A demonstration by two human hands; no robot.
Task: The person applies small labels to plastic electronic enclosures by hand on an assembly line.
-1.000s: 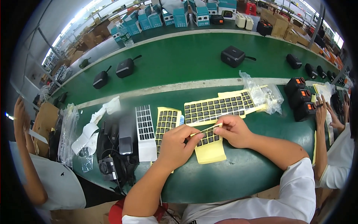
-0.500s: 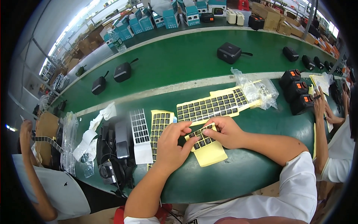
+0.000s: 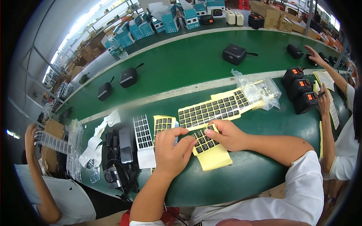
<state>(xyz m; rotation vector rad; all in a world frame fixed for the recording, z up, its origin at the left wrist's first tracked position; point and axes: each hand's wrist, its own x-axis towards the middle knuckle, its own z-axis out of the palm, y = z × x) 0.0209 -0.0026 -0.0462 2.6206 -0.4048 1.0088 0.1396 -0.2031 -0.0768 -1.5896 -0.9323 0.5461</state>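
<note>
My right hand (image 3: 230, 136) grips a small yellow-backed sheet of black rectangular pads (image 3: 204, 144), its thumb pressed on the top face. A bare yellow flap (image 3: 215, 160) hangs from the sheet's near side. At the sheet's left edge is my left hand (image 3: 171, 150), fingers curled and thumb and forefinger brought near each other. Whatever might be between its fingertips is too small to make out. Just beyond both hands lies a larger yellow sheet with rows of black pads (image 3: 211, 111). Another yellow pad sheet (image 3: 164, 122) is partly hidden behind my left hand.
Left of me are a white-backed pad sheet (image 3: 142, 132), a dark phone-like slab (image 3: 125, 145) and black cabled gear (image 3: 113, 175). Crumpled clear plastic (image 3: 260, 90) and black-orange devices (image 3: 303, 90) lie to the right. Black cases (image 3: 234, 54) sit on the green belt (image 3: 181, 56). Co-workers flank me.
My left hand has drawn slightly left from the sheet, which is now tilted more upward. The left co-worker's clear strip has swung up, and a right co-worker's hand now reaches over the belt.
</note>
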